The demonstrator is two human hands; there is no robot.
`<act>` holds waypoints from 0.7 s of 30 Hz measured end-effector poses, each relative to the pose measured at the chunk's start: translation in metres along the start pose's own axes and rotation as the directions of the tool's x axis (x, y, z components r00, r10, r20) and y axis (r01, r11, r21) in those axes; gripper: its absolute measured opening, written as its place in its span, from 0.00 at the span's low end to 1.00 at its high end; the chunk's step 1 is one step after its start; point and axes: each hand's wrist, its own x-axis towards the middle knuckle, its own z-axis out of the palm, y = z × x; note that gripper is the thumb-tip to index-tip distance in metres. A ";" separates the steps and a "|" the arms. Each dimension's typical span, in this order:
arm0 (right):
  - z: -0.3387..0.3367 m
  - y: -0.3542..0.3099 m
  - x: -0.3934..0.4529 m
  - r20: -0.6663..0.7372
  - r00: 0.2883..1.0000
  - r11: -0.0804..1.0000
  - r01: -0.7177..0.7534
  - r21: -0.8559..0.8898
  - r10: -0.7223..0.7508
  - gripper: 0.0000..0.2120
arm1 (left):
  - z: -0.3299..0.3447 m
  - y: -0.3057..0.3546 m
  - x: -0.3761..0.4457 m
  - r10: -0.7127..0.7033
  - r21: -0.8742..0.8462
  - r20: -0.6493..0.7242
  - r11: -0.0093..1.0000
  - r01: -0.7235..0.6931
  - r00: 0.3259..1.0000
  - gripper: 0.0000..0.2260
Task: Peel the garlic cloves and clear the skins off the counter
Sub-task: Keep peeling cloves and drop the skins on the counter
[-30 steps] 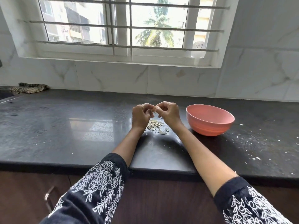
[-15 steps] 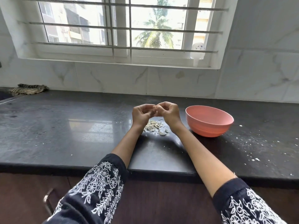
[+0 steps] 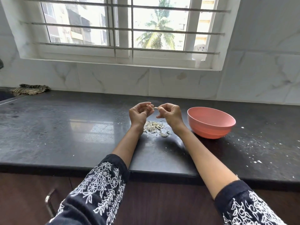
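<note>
Both my hands hover above the black counter [image 3: 65,135], just left of a pink bowl [image 3: 211,125]. My left hand [image 3: 140,113] has its fingers curled around a garlic clove, which is mostly hidden inside them. My right hand [image 3: 170,113] pinches a thin strip of garlic skin [image 3: 155,108] that stretches between the two hands. Below them lies a small pile of pale garlic skins [image 3: 155,128] on the counter. The inside of the bowl is out of sight from here.
A striped cloth [image 3: 30,89] lies at the far left by the wall. White crumbs [image 3: 253,153] dot the counter right of the bowl. A tiled wall and barred window stand behind. A cabinet handle [image 3: 48,202] sits below the counter edge.
My hands, which were pressed together, have drawn slightly apart, and a strip of skin now spans the gap between them.
</note>
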 end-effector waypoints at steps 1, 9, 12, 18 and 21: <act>0.000 0.000 0.000 0.005 1.000 1.000 0.001 -0.006 -0.001 0.08 | 0.000 0.000 0.000 0.004 0.002 -0.006 1.000 -0.004 1.000 0.09; 0.002 0.001 0.000 0.013 1.000 1.000 0.008 -0.002 -0.008 0.08 | 0.002 0.001 -0.001 0.034 0.006 -0.050 0.999 -0.034 0.998 0.10; 0.003 0.002 0.000 0.022 1.000 1.000 0.005 -0.013 -0.004 0.05 | 0.004 0.001 -0.002 0.046 0.013 -0.072 0.999 -0.045 0.996 0.10; 0.000 0.001 0.002 -0.025 1.000 1.000 -0.003 -0.008 0.003 0.07 | 0.000 0.002 0.004 0.069 -0.057 -0.212 0.995 -0.082 0.975 0.11; 0.000 0.002 0.002 -0.035 0.999 1.000 0.004 -0.014 -0.004 0.06 | 0.002 0.001 0.002 0.055 -0.031 -0.155 0.998 -0.060 0.986 0.08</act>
